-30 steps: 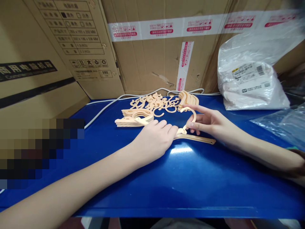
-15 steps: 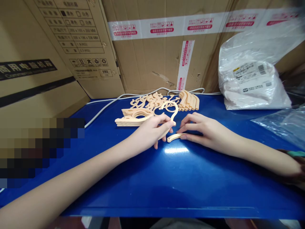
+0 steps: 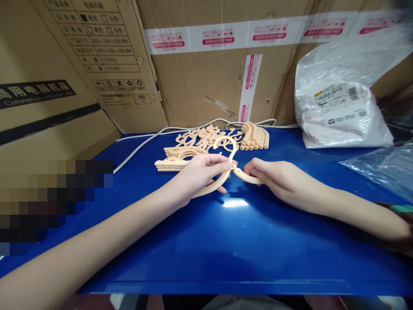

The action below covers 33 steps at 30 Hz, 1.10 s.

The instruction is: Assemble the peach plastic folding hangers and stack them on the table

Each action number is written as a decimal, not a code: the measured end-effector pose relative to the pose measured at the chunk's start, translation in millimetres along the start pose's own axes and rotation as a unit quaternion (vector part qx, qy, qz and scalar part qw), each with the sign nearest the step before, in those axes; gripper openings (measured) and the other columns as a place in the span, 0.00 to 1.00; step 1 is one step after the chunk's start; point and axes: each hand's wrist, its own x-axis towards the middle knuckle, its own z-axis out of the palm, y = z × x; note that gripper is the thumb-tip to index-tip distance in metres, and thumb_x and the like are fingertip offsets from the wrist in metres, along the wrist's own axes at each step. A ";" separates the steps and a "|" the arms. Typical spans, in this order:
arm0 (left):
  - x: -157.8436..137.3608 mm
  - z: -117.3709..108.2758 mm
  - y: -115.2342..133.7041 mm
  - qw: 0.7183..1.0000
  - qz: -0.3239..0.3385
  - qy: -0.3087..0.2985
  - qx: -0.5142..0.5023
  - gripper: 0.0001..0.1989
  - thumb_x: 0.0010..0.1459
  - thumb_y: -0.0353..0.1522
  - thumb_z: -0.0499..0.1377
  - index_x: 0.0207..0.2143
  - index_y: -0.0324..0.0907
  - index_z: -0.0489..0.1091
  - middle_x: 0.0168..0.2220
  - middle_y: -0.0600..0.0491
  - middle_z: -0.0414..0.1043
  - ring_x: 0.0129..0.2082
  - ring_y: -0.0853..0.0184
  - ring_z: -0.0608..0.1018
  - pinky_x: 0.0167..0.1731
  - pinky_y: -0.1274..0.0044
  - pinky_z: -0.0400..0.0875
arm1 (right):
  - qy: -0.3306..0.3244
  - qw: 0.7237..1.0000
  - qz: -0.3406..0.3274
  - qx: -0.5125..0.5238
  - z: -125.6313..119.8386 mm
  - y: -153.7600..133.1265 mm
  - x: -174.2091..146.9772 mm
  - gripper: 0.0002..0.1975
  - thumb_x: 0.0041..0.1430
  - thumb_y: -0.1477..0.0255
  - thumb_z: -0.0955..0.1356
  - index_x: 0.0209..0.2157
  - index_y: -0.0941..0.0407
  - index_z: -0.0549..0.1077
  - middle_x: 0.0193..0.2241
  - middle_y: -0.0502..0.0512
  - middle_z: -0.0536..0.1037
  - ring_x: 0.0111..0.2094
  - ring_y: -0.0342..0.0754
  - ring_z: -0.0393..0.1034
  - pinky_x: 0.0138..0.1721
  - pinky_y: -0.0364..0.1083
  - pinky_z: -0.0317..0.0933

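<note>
Between the thumb and fingers of my left hand (image 3: 198,174) is a cream plastic hanger hook (image 3: 234,148), its curve upward. A curved hanger arm (image 3: 211,187) extends from the hook's base, down and left beneath that hand. My right hand (image 3: 284,181) is closed around the outer end of a second curved arm (image 3: 248,176). The holed inner end of this arm meets the base of the hook; whether it is joined there I cannot tell. Behind my left hand lies a stack of folded hangers (image 3: 171,164).
Loose hooks (image 3: 208,137) lie in a heap at the back, with a stack of hanger arms (image 3: 254,137) beside them. A white cable (image 3: 142,150) runs along the cardboard boxes (image 3: 193,86). A white plastic bag (image 3: 342,107) stands on the blue table (image 3: 245,249) at the back right.
My right hand has lifted the second arm off the table and brought its end up against the hook's base. My left hand has shifted slightly left, turning the hook and showing more of its arm.
</note>
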 end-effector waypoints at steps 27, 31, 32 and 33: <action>0.6 -7.1 -3.4 0.987 -0.003 -0.158 -0.043 0.09 0.61 0.34 0.59 0.41 0.40 0.75 0.30 0.53 0.74 0.27 0.73 0.75 0.19 0.85 0.71 | 0.033 0.990 -0.051 -0.131 -0.7 -0.7 -1.9 0.22 0.69 0.57 0.57 0.30 0.55 0.72 0.27 0.51 0.75 0.25 0.42 0.69 0.25 0.43 0.54; 2.3 -8.1 -5.5 0.984 -0.018 -0.161 -0.070 0.06 0.61 0.33 0.60 0.38 0.40 0.74 0.33 0.52 0.75 0.33 0.69 0.77 0.23 0.83 0.75 | 0.045 0.989 -0.049 -0.132 -1.2 -2.3 -2.4 0.22 0.68 0.56 0.58 0.28 0.55 0.70 0.25 0.50 0.75 0.24 0.42 0.69 0.25 0.43 0.52; 2.6 -8.0 -5.7 0.984 -0.022 -0.162 -0.077 0.05 0.61 0.32 0.60 0.37 0.40 0.73 0.32 0.52 0.75 0.33 0.69 0.78 0.23 0.83 0.75 | 0.045 0.989 -0.050 -0.131 -1.4 -3.0 -2.8 0.22 0.68 0.56 0.58 0.28 0.56 0.71 0.25 0.50 0.75 0.24 0.42 0.69 0.25 0.43 0.52; 2.8 -7.9 -5.8 0.983 -0.023 -0.163 -0.082 0.04 0.60 0.32 0.60 0.36 0.40 0.73 0.32 0.52 0.75 0.33 0.70 0.78 0.24 0.82 0.76 | 0.045 0.989 -0.050 -0.130 -1.6 -3.8 -3.2 0.23 0.68 0.56 0.57 0.29 0.56 0.71 0.26 0.51 0.75 0.24 0.42 0.69 0.25 0.43 0.52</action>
